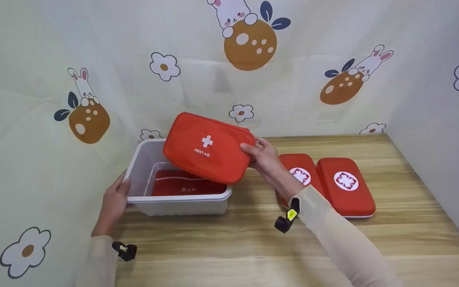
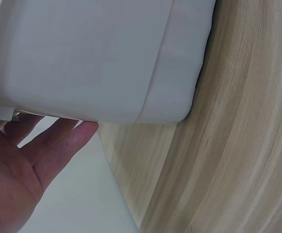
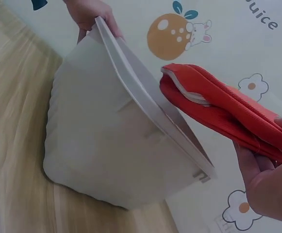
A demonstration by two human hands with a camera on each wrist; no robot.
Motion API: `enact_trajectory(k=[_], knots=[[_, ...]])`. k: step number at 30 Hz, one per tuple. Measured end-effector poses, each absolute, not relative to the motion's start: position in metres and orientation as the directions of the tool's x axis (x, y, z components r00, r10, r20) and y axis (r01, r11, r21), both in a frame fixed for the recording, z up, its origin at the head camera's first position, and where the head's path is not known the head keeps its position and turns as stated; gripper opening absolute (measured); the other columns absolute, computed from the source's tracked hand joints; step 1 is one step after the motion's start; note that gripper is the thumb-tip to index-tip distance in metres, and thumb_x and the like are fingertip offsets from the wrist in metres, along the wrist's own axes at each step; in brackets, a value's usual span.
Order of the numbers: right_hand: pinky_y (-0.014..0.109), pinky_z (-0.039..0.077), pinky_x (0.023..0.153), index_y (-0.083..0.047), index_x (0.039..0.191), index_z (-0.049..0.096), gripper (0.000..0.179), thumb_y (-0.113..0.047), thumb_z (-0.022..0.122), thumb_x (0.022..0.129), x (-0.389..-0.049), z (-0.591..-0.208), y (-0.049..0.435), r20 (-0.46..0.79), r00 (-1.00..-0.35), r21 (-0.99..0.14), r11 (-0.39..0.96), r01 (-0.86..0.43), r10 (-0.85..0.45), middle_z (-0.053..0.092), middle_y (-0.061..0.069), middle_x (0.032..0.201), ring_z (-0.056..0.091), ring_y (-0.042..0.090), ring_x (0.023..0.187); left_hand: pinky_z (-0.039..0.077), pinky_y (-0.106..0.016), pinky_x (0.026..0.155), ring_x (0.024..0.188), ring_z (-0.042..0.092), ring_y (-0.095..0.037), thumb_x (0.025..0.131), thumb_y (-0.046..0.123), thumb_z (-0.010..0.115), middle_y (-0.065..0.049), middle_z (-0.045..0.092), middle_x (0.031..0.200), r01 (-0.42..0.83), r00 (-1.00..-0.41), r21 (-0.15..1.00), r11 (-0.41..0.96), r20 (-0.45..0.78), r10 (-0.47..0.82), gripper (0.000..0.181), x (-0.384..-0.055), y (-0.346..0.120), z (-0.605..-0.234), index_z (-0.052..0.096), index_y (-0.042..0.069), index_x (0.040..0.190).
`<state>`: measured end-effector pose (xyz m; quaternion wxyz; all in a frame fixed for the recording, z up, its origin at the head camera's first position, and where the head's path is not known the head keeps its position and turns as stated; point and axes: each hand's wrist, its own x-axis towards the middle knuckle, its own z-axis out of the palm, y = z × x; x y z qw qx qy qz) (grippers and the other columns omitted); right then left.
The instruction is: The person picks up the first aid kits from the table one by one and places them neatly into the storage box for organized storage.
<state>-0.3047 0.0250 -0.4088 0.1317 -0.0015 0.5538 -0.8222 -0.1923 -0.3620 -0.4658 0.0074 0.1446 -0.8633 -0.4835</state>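
Observation:
A red first aid pouch [image 1: 213, 159] with a white cross hangs tilted over the right part of a light grey plastic bin [image 1: 189, 207]. My right hand [image 1: 267, 157] pinches the pouch by its right end, thumb on the front and fingers behind. In the right wrist view the pouch [image 3: 223, 104] shows its zipped edge above the bin's rim. My left hand [image 1: 116, 197] grips the bin's left rim, thumb on top; in the left wrist view its fingers [image 2: 65, 148] lie against the bin's side. Inside the bin lies a dark red item [image 1: 173, 187] with small white print, partly hidden by the pouch.
Two red hard cases stand side by side on the wooden table [image 1: 253, 247]: the right case [image 1: 353, 195] in full view, the left case [image 1: 301, 159] partly behind my right forearm. Patterned cloth walls [image 1: 197, 91] border the table at the back and sides.

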Motion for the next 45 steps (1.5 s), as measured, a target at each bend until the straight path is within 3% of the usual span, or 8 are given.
enact_trajectory(k=[15,23,35,45], knots=[[0.027,0.059,0.067,0.003,0.135,0.049,0.043,-0.006,0.064,0.096,-0.300,-0.414,-0.013,-0.166,-0.931,-0.925,-0.277,0.262,-0.326,0.072,-0.001,0.083,0.069,0.010,0.068,0.020,-0.063,0.123,0.154,0.021,-0.040,0.109,0.045,0.021,-0.012,0.020,0.168,-0.250,-0.957,0.843,0.476,-0.139,-0.256,0.056,-0.193,-0.361,-0.469,0.012,0.028,0.162],[0.028,0.059,0.064,0.000,0.126,0.049,0.032,-0.006,0.062,0.097,-0.294,-0.420,-0.031,-0.208,-0.908,-0.913,-0.261,0.314,-0.363,0.069,0.000,0.075,0.066,0.011,0.065,0.014,-0.063,0.124,0.155,0.018,-0.038,0.109,0.047,0.023,-0.012,0.019,0.168,-0.246,-0.957,0.847,0.472,-0.135,-0.256,0.059,-0.191,-0.359,-0.470,0.011,0.027,0.162],[0.026,0.060,0.069,0.004,0.126,0.056,0.029,-0.011,0.057,0.102,-0.293,-0.420,-0.046,-0.240,-0.897,-0.928,-0.182,0.324,-0.371,0.068,0.002,0.083,0.067,0.011,0.073,0.016,-0.064,0.123,0.156,0.017,-0.038,0.107,0.052,0.023,-0.012,0.018,0.169,-0.253,-0.957,0.845,0.472,-0.147,-0.250,0.061,-0.192,-0.359,-0.468,0.009,0.029,0.162],[0.028,0.062,0.068,0.006,0.120,0.052,0.023,-0.008,0.054,0.102,-0.291,-0.421,-0.064,-0.245,-0.912,-0.943,-0.139,0.303,-0.329,0.065,0.004,0.081,0.067,0.012,0.069,0.015,-0.067,0.122,0.156,0.015,-0.039,0.107,0.052,0.022,-0.011,0.017,0.169,-0.263,-0.953,0.845,0.466,-0.154,-0.260,0.061,-0.191,-0.358,-0.467,0.009,0.031,0.162]])
